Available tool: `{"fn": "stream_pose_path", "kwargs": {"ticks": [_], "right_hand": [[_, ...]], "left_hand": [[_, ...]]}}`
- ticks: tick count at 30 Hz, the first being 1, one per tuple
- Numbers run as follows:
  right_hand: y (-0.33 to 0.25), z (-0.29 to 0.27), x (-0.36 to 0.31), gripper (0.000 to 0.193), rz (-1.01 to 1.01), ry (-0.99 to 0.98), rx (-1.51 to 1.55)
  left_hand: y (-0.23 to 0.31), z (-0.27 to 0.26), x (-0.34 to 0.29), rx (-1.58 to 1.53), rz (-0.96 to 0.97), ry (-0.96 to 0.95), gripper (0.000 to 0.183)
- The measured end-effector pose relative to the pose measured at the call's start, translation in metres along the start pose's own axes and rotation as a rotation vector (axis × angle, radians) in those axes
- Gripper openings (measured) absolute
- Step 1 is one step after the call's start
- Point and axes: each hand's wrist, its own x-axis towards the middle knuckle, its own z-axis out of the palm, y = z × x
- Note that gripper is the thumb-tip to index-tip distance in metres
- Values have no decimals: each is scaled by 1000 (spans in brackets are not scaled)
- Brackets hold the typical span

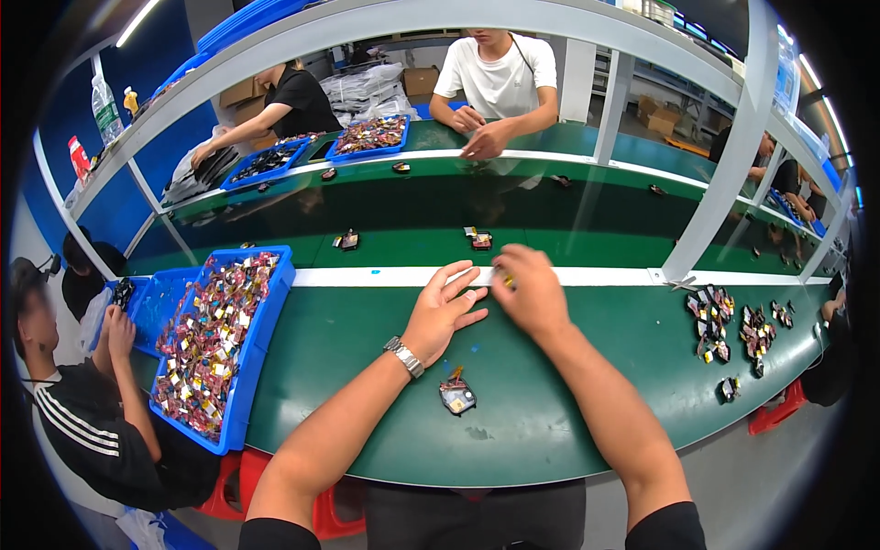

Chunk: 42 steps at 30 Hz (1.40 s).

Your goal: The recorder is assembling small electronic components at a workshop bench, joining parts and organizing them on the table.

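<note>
My left hand (442, 316), with a metal watch on its wrist, is held over the green bench near the white rail. Its fingers are spread and nothing is in them. Close beside it, my right hand (533, 291) is curled, slightly blurred, at the rail. A small bit of yellow and black shows at its fingertips; what it is I cannot make out. Nearer to me on the bench lies a small black-framed electronic part (457, 396) with a coloured flex tail. Just past the rail, a similar electronic part (478, 240) rests on the green conveyor belt.
A blue tray (240, 390) heaped with small coloured flex parts stands at left. Several dark assemblies (710, 323) lie in clusters at right. White posts (729, 174) rise from the rail. Across the belt, a person in white (500, 78) works; another person (101, 403) sits at left.
</note>
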Motion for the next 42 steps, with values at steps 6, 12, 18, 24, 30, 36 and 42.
{"fn": "stream_pose_path", "kwargs": {"ticks": [6, 12, 18, 24, 30, 36, 42], "right_hand": [[92, -1, 28, 23, 423, -24, -126], [59, 23, 37, 43, 269, -7, -353], [27, 58, 53, 54, 486, -172, -322], [30, 32, 33, 56, 626, -52, 195], [-29, -40, -16, 61, 167, -288, 473], [-37, -62, -15, 58, -34, -405, 454], [-27, -38, -22, 33, 73, -223, 315]], "left_hand": [[-2, -6, 11, 376, 133, 7, 24], [-4, -13, 15, 481, 146, 85, 13], [1, -17, 19, 513, 103, -4, 9], [3, -22, 20, 427, 62, 5, 8], [10, -34, 11, 310, -53, -4, 33], [12, -20, 4, 310, -212, -288, 34], [8, -7, 5, 125, -142, -150, 51]]}}
